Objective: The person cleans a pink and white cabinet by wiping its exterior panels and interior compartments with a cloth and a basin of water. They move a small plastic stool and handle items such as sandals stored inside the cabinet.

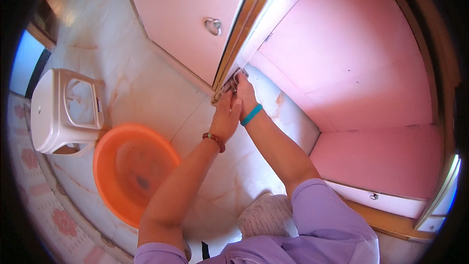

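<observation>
A bunched patterned cloth [230, 83] is pressed around the lower end of the cabinet's gold-trimmed vertical edge [242, 22]. My right hand [246, 93], with a teal wristband [251, 114] below it, grips the cloth on the inner side of that edge. On the outer side, my left hand [226, 115] holds the cloth by its fingers, close against my right hand. A dark red beaded bracelet [214, 142] circles my left wrist. Parts of the cloth are hidden by my fingers.
An orange plastic basin [106, 176] with water stands left of my left forearm. Beyond it is a white plastic stool [45, 113]. A pink cabinet door [176, 14] with a ring handle [213, 26] rises ahead; pink panels [351, 66] stand right. Marble-patterned tiles [183, 106] cover the floor.
</observation>
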The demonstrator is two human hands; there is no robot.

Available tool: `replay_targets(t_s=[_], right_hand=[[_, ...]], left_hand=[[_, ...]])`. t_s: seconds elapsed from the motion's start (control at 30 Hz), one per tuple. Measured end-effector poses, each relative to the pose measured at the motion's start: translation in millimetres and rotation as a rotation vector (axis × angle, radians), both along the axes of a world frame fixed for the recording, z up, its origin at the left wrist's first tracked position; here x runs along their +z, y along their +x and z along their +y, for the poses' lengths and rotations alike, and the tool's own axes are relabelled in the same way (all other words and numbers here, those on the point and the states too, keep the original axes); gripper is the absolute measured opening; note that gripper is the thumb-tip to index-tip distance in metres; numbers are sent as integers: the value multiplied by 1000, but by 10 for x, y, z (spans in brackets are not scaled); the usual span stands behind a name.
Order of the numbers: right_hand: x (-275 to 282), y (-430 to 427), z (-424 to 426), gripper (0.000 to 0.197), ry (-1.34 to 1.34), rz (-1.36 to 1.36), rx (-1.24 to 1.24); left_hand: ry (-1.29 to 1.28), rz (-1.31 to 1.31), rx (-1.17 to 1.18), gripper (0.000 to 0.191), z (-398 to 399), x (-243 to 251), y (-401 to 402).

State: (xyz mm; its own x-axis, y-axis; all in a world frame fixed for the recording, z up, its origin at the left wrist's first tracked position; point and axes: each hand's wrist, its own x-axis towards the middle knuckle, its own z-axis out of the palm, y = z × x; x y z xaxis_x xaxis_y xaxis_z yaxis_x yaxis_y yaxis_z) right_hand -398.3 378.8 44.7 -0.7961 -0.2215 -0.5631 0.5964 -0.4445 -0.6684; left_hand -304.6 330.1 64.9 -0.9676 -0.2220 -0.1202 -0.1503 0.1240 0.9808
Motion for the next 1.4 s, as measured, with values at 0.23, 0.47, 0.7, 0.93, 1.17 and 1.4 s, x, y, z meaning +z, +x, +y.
replay_targets(t_s=[0.23,0.47,0.7,0.93,1.17,1.4], right_hand=[[1491,57,-11,22,-62,165,-41],[2399,-75,208,21,54,771,8],[2755,-326,785,31,1291,1732,-162],[3023,-1064,1505,32,2007,1635,183],[2827,-1191,1281,43,2214,2094,-109],[2437,-1270,1303,52,1898,2166,116]], left_hand=[[-109,473,68,49,125,919,-34],[-97,836,61,50,209,1786,-365],[423,744,-171,53,552,1963,-946],[-135,916,7,34,880,2169,-1336],[-458,802,-199,63,628,2147,-1713],[-508,614,-96,63,671,1822,-1879]])
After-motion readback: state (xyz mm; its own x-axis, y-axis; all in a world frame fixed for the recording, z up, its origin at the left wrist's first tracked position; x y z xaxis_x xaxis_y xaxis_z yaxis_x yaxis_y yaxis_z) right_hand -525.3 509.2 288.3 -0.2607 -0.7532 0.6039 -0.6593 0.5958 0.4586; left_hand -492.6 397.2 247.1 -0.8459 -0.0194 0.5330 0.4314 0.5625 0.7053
